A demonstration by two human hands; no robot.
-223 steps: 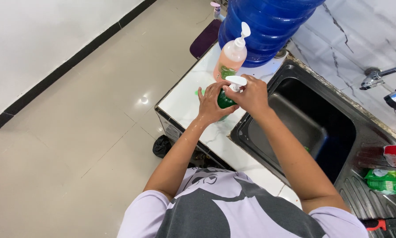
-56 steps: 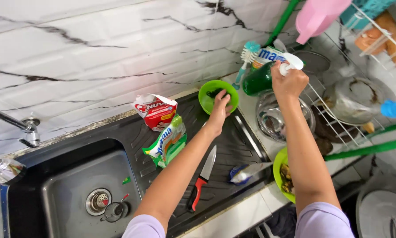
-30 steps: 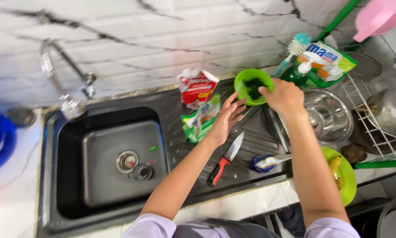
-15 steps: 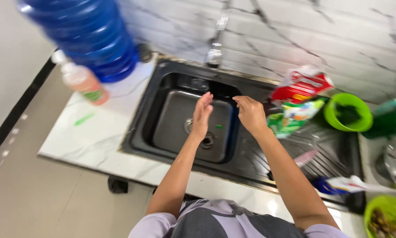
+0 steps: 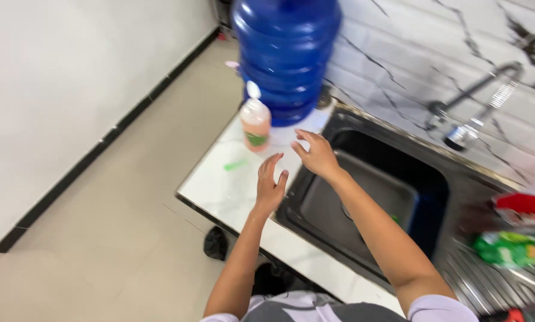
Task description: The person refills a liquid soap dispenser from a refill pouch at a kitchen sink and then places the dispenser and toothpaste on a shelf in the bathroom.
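The pump bottle (image 5: pixel 255 124) of orange-pink liquid stands upright on the white counter (image 5: pixel 232 191), just in front of the big blue water jug (image 5: pixel 285 53) and left of the sink (image 5: pixel 375 203). Your hands are reaching for it: your right hand (image 5: pixel 316 155) hangs over the sink's near corner, fingers spread and holding nothing, close to the bottle but not touching it. Your left hand (image 5: pixel 270 186) is lower, over the counter edge, also loose and empty. I judge this the approach step, before any grasp. The next move calls for one hand to steady or press the pump head and the other to cup under the spout. A small green scrap (image 5: pixel 236 165) lies on the counter beside the bottle; the tap (image 5: pixel 467 119) juts from the marble wall beyond.
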